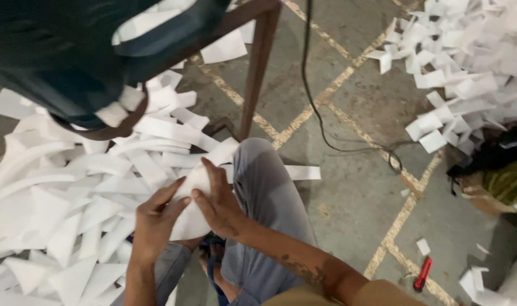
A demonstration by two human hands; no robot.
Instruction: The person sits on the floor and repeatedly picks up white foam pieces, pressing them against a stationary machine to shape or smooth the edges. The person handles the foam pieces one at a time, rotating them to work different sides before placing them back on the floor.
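Both of my hands press on one white curved foam piece (pixel 191 218) held over my lap. My left hand (pixel 155 218) grips its left edge with fingers spread along it. My right hand (pixel 217 198) lies flat on its right side, fingers pointing up. My knee in grey trousers (pixel 264 187) rises just right of the piece. A big heap of white foam strips (pixel 71 192) covers the floor to the left of my hands.
A dark stool seat (pixel 71 51) with a brown metal leg (pixel 258 68) stands above the heap. A black cable (pixel 321 113) runs across the concrete floor. Another pile of white cut pieces (pixel 468 68) lies at the upper right. A small red tool (pixel 423 273) lies lower right.
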